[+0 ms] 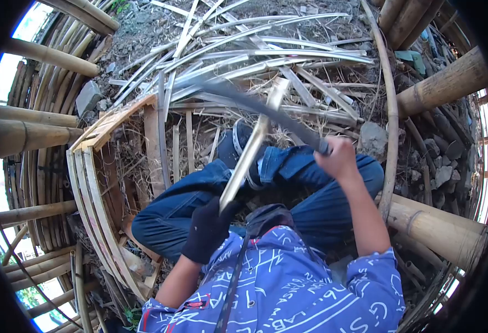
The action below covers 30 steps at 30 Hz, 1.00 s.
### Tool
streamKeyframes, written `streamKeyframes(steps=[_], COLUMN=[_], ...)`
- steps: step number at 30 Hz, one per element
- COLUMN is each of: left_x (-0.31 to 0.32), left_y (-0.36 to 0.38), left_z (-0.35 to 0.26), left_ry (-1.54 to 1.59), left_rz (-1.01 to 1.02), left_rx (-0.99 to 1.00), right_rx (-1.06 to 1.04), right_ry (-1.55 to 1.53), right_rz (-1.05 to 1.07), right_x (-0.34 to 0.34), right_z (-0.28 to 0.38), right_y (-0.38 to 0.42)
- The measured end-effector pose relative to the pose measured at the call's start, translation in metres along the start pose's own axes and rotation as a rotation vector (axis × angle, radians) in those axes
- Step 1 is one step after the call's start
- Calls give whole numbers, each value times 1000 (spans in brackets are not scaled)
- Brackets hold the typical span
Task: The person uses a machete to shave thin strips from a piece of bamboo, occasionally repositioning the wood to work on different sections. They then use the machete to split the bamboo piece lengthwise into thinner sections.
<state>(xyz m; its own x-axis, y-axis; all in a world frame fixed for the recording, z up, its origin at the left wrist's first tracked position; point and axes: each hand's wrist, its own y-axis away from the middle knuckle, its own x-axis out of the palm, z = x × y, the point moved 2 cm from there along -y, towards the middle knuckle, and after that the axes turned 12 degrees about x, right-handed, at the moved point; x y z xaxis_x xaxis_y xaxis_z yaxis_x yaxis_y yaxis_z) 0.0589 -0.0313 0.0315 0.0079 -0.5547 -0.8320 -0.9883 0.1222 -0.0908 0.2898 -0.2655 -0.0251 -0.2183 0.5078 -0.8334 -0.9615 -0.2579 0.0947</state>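
A dark glove covers my left hand [209, 225], which is closed around the lower end of a pale split bamboo strip [248, 157]. The strip slants up and away from me over my crossed legs. My bare right hand [337, 157] grips the handle of a long dark blade [266, 111]. The blade reaches up and left across the upper part of the strip, and its far end is blurred. Whether blade and strip touch, I cannot tell.
Many split strips [255, 53] lie on the ground ahead. A slatted wooden crate [96, 188] stands at my left. Thick bamboo poles [444, 83] flank both sides. A grey rock [373, 139] and a long curved pole [390, 105] are at the right.
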Motion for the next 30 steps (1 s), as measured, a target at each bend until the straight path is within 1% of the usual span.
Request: streamKeyframes(steps=[1,2,4,5,6,7,8,9,10,11,12,13,14,16,17,18,19,20,22,23,24,26,27,28,30], left_x=[-7,-6,-2,-5,-10,-10,-6,-5,-7,-10,-16,-22,-30,-37,-31,-31,-33,-34,-28,-26,-27,-24,-21,-17,-4], left_y=[-7,-4,-2,-1,-4,-5,-4,-5,-7,-12,-15,-16,-21,-30,-23,-24,-26,-27,-25,-24,-27,-31,-33,-32,-28], left_z=[-2,2,12,8,4,3,4,5,3,4,-1,-5,-7,-10,1,-1,-1,0,3,5,3,-1,-2,0,3], left_ry=[21,13,15,13,185,362,373,193,6,-7,139,288,283,394,321,318,335,350,350,355,348,394,418,418,709], left_rz=[-18,-25,12,18,31,50,64,40,8,0,-41,-83,-91,-117,-128,-124,-126,-128,-138,-156,-156,-125,-69,-62,-49], left_rx=[-35,-34,-29,-36,-243,-447,-444,-240,-39,-36,-233,-430,-432,-521,-416,-411,-485,-560,-562,-574,-567,-637,-664,-656,-704], right_rx=[194,184,37,97,106,48,-10,213,209,251,295,253,245,269,268,287,309,317,462,551,548,352,291,297,172], right_ry=[-68,-73,-53,-165,-168,-94,-14,-51,-51,-57,-61,-50,-53,-197,-197,-292,-391,-399,-742,-851,-860,-796,-727,-728,-595], right_rz=[88,84,11,141,138,41,-50,1,1,-21,-27,-37,-37,59,58,103,142,132,260,300,295,174,160,151,109], right_x=[-4,-2,0,-3,0,3,2,-3,-8,-11,-11,-7,-5,-1,2,10,16,18,27,22,20,13,-2,-10,-21], right_z=[-3,-3,6,13,4,-10,-21,-26,-26,-24,-25,-29,-29,-26,-26,-27,-26,-24,-14,-3,2,9,21,28,38], right_y=[-10,-7,1,11,6,-5,-12,-23,-23,-25,-22,-15,-6,14,19,23,27,32,40,44,46,49,48,48,47])
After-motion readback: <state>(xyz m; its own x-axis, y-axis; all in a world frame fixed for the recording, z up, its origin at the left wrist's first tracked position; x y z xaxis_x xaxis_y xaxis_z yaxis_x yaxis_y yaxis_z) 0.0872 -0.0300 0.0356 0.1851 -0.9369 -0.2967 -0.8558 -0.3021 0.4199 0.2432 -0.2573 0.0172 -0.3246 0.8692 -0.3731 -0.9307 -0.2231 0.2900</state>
